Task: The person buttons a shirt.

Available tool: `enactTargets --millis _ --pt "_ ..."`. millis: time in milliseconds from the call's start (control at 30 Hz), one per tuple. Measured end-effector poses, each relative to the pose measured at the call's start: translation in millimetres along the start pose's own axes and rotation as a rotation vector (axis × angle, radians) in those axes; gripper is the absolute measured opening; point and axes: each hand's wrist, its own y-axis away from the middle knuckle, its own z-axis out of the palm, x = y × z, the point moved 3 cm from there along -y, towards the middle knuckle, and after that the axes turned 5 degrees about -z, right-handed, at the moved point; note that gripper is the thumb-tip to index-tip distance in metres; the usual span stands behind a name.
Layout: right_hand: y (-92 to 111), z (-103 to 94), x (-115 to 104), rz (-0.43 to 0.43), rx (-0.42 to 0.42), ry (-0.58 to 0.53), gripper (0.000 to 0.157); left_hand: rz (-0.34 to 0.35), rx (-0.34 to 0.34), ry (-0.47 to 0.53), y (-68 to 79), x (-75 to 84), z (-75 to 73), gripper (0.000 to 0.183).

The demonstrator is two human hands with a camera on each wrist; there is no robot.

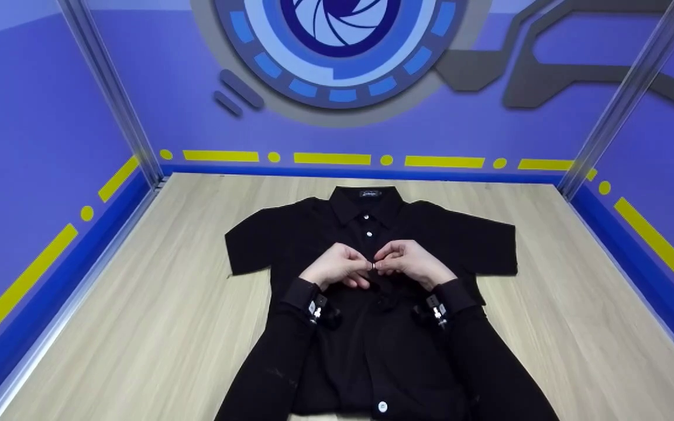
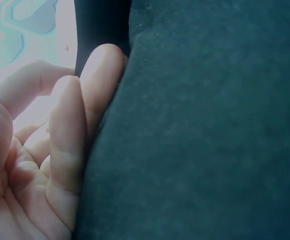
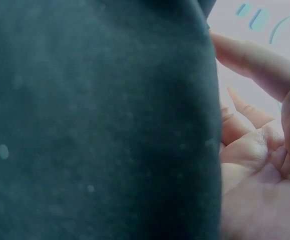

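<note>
A black short-sleeved shirt (image 1: 337, 356) lies front up, its collar at the far end. At the middle of its front placket my left hand (image 1: 340, 268) and right hand (image 1: 412, 263) meet, thumbs and fingertips pinching the cloth from either side. A small white button (image 1: 374, 266) shows between the two thumb tips. In the left wrist view dark shirt cloth (image 2: 195, 130) covers the right side, beside my fingers (image 2: 67, 130). Shirt cloth (image 3: 104, 120) also fills most of the right wrist view, hiding the fingertips; the thumb (image 3: 257, 60) reaches toward its edge.
Two white buttons, the collar button (image 1: 366, 217) and the one below (image 1: 370, 234), show above my hands. A lower button (image 1: 382, 407) sits near the hem. The light wood table (image 1: 155, 304) is bounded by blue panels (image 1: 38, 146) with metal corner posts.
</note>
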Motion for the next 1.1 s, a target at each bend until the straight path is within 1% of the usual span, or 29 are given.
enactTargets --millis 200,400,600,667,900,1100 --pt "-0.6 -0.2 -0.2 0.0 -0.002 0.004 0.036 0.001 -0.003 -0.004 -0.5 0.1 -0.2 0.014" --pt "-0.7 -1.1 -0.4 -0.003 0.029 0.031 0.024 0.005 -0.006 -0.014 -0.6 0.2 -0.1 0.014" --pt "-0.6 -0.6 0.1 -0.005 0.033 0.033 0.018 0.018 -0.008 -0.036 0.4 1.0 0.3 0.014" --pt "-0.3 -0.3 0.1 -0.007 0.036 0.039 0.019 0.023 -0.008 -0.044 0.6 1.1 0.5 0.014" --pt "1.4 1.7 -2.4 -0.003 0.045 0.077 0.03 0.031 -0.013 -0.068 1.3 0.7 0.4 0.016" --pt "0.5 1.6 -2.0 0.011 0.031 0.096 0.031 0.032 -0.019 -0.08 2.0 0.3 0.6 0.015"
